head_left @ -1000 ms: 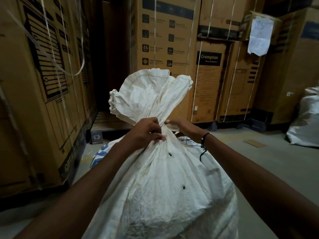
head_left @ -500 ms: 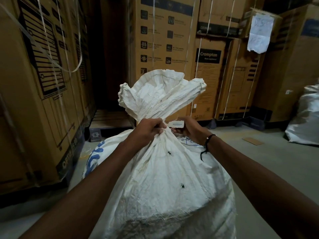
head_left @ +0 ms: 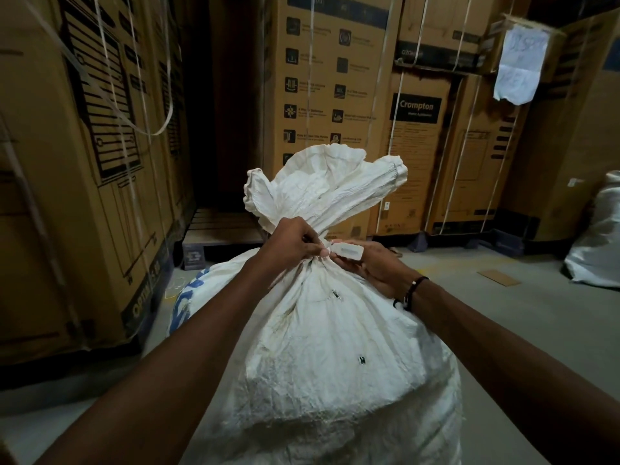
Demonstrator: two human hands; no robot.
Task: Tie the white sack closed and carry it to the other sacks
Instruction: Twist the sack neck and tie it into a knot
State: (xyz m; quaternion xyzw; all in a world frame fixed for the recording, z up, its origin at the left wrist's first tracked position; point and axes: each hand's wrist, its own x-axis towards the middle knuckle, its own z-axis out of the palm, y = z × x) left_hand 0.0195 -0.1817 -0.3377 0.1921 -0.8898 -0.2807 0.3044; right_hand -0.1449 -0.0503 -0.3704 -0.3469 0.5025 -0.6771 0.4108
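A full white woven sack (head_left: 335, 357) stands on the floor right in front of me, its mouth gathered into a neck with the loose top flaring above. My left hand (head_left: 295, 245) pinches the gathered neck from the left. My right hand (head_left: 369, 266) is on the right side of the neck and holds a small white plastic tag (head_left: 347, 251) of a tie that circles the neck. Both hands touch at the neck. Another white sack (head_left: 597, 243) lies on the floor at the far right.
Tall strapped cardboard cartons (head_left: 87, 162) wall the left side and more cartons (head_left: 416, 129) stand behind. A wooden pallet (head_left: 221, 229) sits in the gap behind the sack. Grey floor (head_left: 503, 317) stretches right, with a flat cardboard scrap (head_left: 499, 277) on it.
The white tag has come into view at the neck in my right hand. The sack's neck is bunched tighter, and my view has moved slightly closer.
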